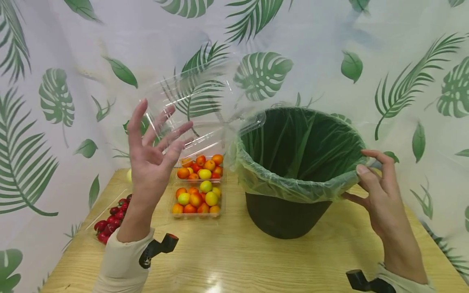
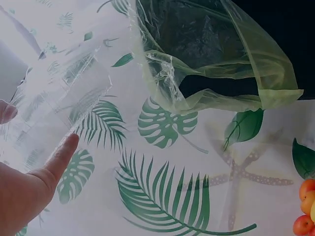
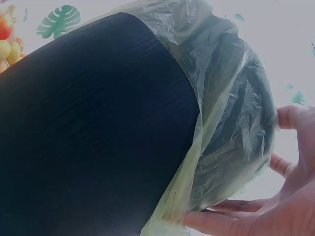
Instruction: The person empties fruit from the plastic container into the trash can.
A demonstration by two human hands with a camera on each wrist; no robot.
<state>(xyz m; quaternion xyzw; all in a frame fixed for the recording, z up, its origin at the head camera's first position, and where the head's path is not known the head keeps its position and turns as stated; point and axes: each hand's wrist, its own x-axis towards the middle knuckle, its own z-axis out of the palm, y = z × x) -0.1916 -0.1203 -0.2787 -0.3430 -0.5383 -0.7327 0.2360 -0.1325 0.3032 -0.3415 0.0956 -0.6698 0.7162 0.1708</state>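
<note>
A clear plastic container is up in the air, tilted, with its right end overlapping the bin's left rim in the head view. My left hand is raised at its left end, fingers spread and mostly straight. In the left wrist view the same see-through container lies just beyond a finger and another fingertip. On the right stands a black bin, tipped a little, lined with a thin green-yellow bag folded over its rim. My right hand pinches that lined rim at its right side.
Two clear boxes hold orange and yellow small fruits, one behind the other, left of the bin. Dark red small fruits lie in a clear tray near the wooden table's left edge. A leaf-patterned sheet hangs close behind.
</note>
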